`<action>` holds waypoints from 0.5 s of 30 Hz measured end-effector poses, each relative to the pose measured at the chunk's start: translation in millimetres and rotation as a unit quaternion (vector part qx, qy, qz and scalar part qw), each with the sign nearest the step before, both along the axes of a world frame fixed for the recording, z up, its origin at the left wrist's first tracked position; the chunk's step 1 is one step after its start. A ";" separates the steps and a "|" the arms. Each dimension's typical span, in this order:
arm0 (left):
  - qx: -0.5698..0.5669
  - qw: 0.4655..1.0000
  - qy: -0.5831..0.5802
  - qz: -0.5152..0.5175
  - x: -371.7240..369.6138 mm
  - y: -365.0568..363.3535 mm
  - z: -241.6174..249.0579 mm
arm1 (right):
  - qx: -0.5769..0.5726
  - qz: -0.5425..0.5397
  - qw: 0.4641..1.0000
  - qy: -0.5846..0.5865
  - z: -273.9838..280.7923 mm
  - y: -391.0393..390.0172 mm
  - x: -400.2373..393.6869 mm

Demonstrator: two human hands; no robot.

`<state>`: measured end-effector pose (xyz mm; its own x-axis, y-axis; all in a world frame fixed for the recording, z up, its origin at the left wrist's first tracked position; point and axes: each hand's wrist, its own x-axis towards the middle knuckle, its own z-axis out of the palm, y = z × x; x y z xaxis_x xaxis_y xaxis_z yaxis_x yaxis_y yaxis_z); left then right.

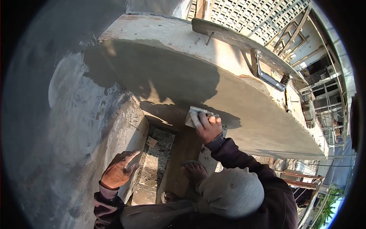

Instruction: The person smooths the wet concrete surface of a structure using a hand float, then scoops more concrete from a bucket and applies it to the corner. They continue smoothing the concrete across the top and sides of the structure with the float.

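My right hand (209, 128) grips a pale, flat-edged pad (193, 114) against the smooth grey plastered face (259, 122) of a curved wall. What the pad is made of is hard to tell. A darker, damp-looking patch (164, 68) of plaster spreads above and left of it. Lower left, my left hand (118, 170) holds nothing; its index finger and thumb stand apart, near the edge of a rough side wall (124, 133). My dusty grey knee (232, 192) is bent below my right forearm.
A long float board with a dark handle (271, 79) lies along the wall's top, where a nail (209, 38) sticks up. My bare foot (194, 171) is beside a mortar-spattered board (154, 164). Scaffold poles (299, 179) and latticework (244, 15) are beyond.
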<state>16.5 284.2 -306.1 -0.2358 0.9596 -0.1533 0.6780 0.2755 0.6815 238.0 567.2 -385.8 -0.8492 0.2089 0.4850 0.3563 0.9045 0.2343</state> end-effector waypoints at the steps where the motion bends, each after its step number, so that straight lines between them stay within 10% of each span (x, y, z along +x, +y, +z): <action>1: -0.001 1.000 -0.010 0.011 -1.8 -4.8 -5.5 | -0.003 -0.022 0.998 0.056 38.1 -2.2 -1.8; 6: -0.035 0.999 0.002 0.016 -5.1 2.3 -7.5 | 0.078 -0.049 0.979 0.183 129.3 18.0 -36.8; 9: -0.031 0.999 -0.039 -0.001 -2.8 12.7 -0.4 | 0.143 -0.015 0.988 0.054 81.1 12.5 -73.2; 12: -0.010 1.000 0.003 -0.011 7.9 10.5 -0.1 | -0.036 0.032 0.985 -0.163 -23.2 10.1 -77.4; 15: -0.015 0.999 0.040 0.005 0.2 4.7 5.1 | -0.074 0.059 0.988 -0.123 -13.3 -15.4 -21.7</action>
<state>16.7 289.0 -301.0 -0.2579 0.9525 -0.1618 0.7268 0.3016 0.6171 216.3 551.8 -399.1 -0.9604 0.1545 0.2318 0.1949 0.9672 0.1630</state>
